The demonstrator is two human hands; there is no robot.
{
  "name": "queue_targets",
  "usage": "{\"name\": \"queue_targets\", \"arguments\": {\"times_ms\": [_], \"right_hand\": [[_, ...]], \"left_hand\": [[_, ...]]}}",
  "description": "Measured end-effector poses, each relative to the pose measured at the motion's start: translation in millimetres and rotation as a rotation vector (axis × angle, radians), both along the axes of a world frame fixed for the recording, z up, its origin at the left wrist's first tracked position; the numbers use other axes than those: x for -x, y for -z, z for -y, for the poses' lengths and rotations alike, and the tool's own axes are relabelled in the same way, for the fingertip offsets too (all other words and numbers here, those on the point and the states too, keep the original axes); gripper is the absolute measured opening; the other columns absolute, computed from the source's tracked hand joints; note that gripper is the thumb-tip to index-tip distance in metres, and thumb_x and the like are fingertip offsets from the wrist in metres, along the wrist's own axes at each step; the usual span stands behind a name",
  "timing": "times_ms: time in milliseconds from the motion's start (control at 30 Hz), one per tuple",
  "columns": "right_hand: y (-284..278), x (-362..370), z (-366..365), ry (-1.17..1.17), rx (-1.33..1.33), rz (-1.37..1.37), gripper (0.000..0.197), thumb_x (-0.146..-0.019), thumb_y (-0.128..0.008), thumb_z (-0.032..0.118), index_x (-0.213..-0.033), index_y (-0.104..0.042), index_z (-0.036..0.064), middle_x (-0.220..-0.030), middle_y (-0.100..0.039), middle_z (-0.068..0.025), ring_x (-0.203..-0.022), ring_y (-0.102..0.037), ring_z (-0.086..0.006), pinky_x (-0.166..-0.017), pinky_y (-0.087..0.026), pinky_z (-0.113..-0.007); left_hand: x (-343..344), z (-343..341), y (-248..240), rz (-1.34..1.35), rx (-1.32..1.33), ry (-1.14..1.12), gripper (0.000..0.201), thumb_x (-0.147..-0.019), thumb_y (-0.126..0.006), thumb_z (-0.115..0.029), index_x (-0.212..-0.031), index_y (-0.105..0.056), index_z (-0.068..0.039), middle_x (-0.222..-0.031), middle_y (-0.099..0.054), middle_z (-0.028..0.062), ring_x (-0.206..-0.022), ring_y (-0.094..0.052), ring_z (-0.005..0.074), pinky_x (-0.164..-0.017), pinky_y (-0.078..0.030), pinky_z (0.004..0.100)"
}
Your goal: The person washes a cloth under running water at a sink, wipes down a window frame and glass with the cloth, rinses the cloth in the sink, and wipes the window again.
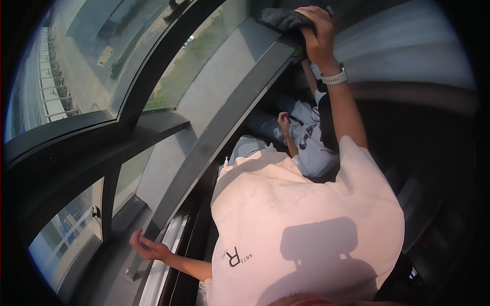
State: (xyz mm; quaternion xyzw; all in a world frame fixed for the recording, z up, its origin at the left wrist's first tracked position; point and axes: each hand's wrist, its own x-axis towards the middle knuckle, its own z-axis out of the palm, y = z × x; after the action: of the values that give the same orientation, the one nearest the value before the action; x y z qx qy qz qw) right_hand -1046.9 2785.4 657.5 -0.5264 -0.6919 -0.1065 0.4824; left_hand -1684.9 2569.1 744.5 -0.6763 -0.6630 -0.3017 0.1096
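Note:
At the upper right, my right hand [320, 33], with a pale-banded watch on its wrist, grips a dark grey cloth [286, 20]. The cloth rests at the far end of a long grey ledge [224, 109] along the windows. At the lower left, my left hand [146, 246] holds nothing, its fingers loosely bent and apart. It is over or beside the near part of the window sill; whether it touches the surface, I cannot tell. A small metal fitting [130, 274] sits on the sill below that hand.
Dark window frames [130, 109] divide the glass on the left, with a window handle [96, 211] on the lower pane. Another person [311, 135] in a light printed shirt is beyond my torso, a dark slim object by their hand. A pale ribbed strip [166, 255] runs beside the sill.

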Motion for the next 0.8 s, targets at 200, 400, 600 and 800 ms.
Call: {"name": "queue_targets", "arguments": {"times_ms": [200, 400, 600, 800], "right_hand": [[-61, 211, 81, -0.116, 0.224, -0.065, 0.028, -0.07, -0.07, 0.01, -0.097, -0.074, 0.0085, -0.097, -0.075, -0.0076, -0.095, -0.07, -0.0285, -0.096, -0.048, -0.042], [-77, 279, 103, -0.232, 0.319, -0.095, 0.024, -0.063, -0.066, 0.004, -0.087, -0.069, 0.0037, -0.082, -0.069, -0.0129, -0.078, -0.064, -0.0365, -0.076, -0.049, -0.043], [-135, 261, 53, -0.46, 0.316, -0.582, 0.016, -0.099, -0.051, 0.002, -0.099, -0.063, -0.0081, -0.08, -0.063, -0.0059, -0.076, -0.053, -0.0103, -0.069, -0.044, -0.026], [-205, 274, -5, -0.332, -0.186, -0.441, 0.036, -0.109, -0.045, 0.022, -0.111, -0.066, -0.0056, -0.103, -0.071, -0.0089, -0.094, -0.064, -0.0149, -0.087, -0.05, -0.031]], "left_hand": [[-51, -89, -30, 0.185, 0.084, 0.449, 0.004, -0.084, -0.06, 0.002, -0.085, -0.064, 0.001, -0.078, -0.067, 0.0124, -0.069, -0.063, 0.0274, -0.065, -0.05, 0.0354], [-104, -155, -80, 0.031, 0.028, 1.0, 0.015, -0.07, -0.071, 0.004, -0.081, -0.064, -0.004, -0.073, -0.064, 0.0058, -0.062, -0.062, 0.0229, -0.058, -0.048, 0.0315], [-76, -164, -33, 0.612, 0.2, 0.792, 0.007, -0.084, -0.063, 0.0, -0.078, -0.065, 0.0, -0.069, -0.063, 0.0084, -0.059, -0.061, 0.0186, -0.057, -0.047, 0.0288], [-70, -148, -30, 0.065, 0.147, 1.102, 0.012, -0.078, -0.071, -0.009, -0.075, -0.059, -0.009, -0.067, -0.056, 0.004, -0.062, -0.061, 0.0224, -0.056, -0.05, 0.0339]]}}
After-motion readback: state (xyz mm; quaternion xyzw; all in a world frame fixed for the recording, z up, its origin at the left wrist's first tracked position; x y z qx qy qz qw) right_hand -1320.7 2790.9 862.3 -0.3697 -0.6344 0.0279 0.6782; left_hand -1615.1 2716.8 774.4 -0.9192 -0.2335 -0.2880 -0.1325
